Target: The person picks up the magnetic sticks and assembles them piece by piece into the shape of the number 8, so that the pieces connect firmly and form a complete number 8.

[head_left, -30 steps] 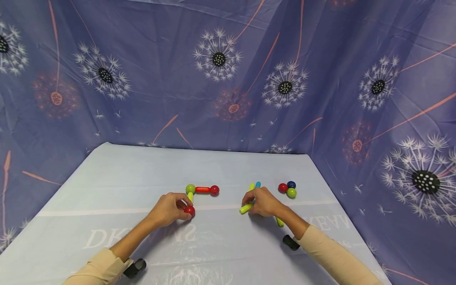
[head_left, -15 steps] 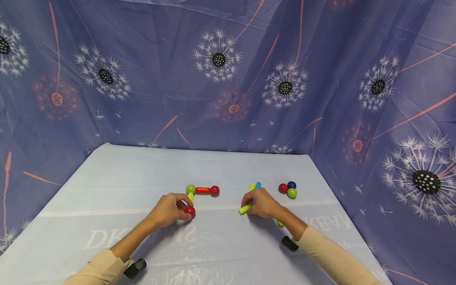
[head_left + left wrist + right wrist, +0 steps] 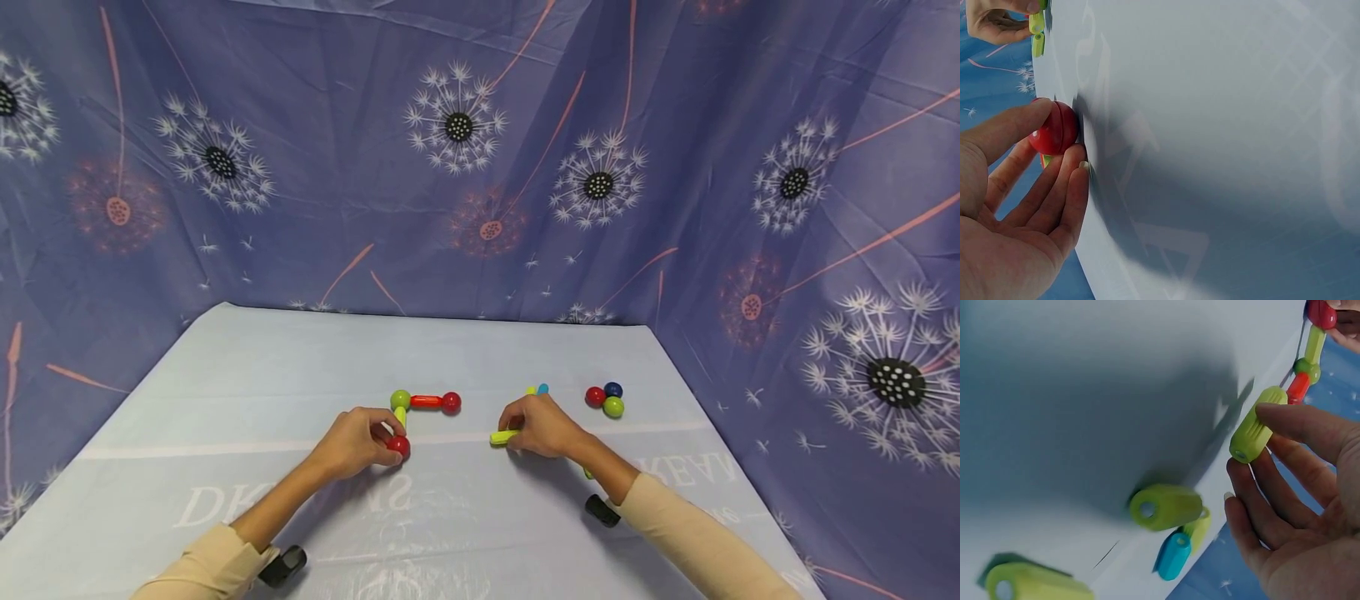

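Note:
My left hand pinches a red ball between thumb and fingers. That ball sits at the near end of a yellow-green rod, whose far end meets a green ball. From there a red rod runs right to another red ball, making an L on the table. My right hand pinches a loose yellow-green magnetic rod, a silvery disc showing at its end. In the head view the rod points left toward the L, apart from it.
Beyond my right hand lie a blue rod and yellow-green rods, partly hidden in the head view. A loose red ball, blue ball and green ball cluster at the right. A patterned curtain hangs behind the table.
My right hand has moved slightly left with the yellow-green magnetic rod, which now lies more level across the view. The left hand keeps its hold on the red ball.

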Demonstrator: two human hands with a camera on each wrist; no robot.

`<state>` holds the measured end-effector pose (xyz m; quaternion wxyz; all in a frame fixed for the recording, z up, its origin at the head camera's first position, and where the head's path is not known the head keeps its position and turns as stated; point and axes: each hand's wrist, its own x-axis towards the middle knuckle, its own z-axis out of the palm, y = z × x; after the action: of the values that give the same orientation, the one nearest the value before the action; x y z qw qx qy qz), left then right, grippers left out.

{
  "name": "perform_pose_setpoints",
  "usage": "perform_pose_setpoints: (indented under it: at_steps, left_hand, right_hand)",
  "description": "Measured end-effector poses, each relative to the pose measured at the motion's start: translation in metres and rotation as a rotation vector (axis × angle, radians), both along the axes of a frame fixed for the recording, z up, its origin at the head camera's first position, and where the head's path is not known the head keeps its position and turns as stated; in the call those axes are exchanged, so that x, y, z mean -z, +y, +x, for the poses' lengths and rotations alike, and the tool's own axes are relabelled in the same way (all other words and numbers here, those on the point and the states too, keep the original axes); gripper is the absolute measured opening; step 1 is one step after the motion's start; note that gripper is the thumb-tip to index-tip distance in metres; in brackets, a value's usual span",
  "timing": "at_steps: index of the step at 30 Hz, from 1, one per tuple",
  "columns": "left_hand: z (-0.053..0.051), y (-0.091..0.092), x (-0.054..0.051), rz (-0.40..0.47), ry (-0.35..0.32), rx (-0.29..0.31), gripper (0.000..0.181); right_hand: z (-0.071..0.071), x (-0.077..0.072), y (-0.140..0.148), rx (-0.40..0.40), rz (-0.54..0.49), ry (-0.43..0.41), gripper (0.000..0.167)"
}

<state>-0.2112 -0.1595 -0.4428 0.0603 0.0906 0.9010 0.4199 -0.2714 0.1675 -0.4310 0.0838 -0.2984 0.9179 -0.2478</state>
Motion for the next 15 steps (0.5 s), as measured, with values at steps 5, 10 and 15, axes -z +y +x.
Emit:
perform_pose_setpoints:
  at_steps: [5, 10, 15]
  left_hand:
    - [0.000, 0.000, 0.001, 0.001, 0.001, -0.002, 0.028]
    - [0.000, 0.000, 0.001, 0.001, 0.001, 0.003, 0.028]
    - [0.000, -0.001, 0.001, 0.006, 0.003, 0.010, 0.027]
  right_hand:
    - [0.001, -0.001, -0.012, -0.001, -0.005, -0.002, 0.018]
    - [0.003, -0.001, -0.023, -0.019, -0.036, 0.017, 0.017]
    - [0.004, -0.001, -0.035, -0.016, -0.052, 0.019, 0.015]
